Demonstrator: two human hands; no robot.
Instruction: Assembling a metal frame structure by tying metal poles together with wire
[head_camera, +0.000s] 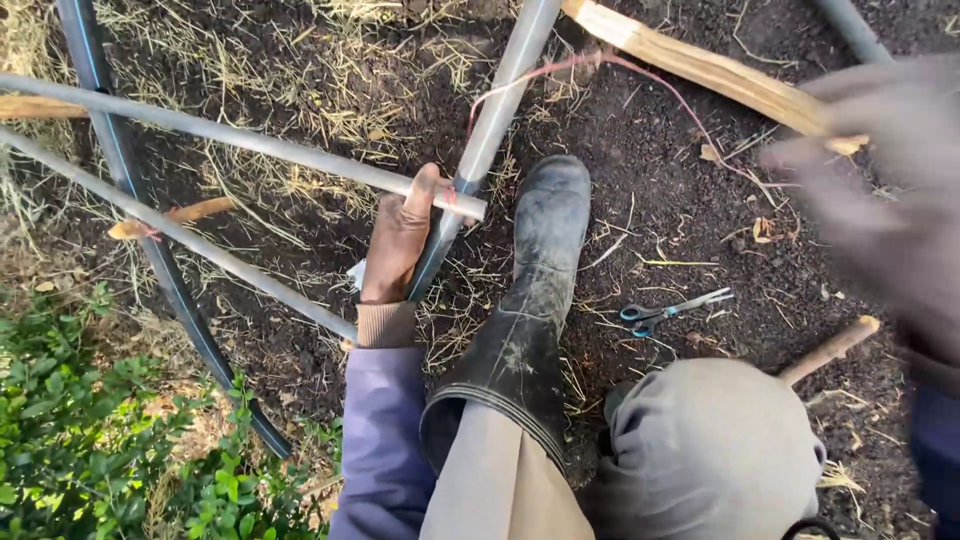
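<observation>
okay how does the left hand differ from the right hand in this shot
The left hand is sharp and steady, pressed where the grey pipes cross; the right hand is a motion blur, raised near the camera. The left grips or braces a pipe; what the right holds, if anything, cannot be told. Both are bare and come out of purple sleeves.

Dark soil ground (680, 190), scattered dry straw (330, 70), blue-handled scissors (668, 311), green weeds (70, 430) at edge
</observation>
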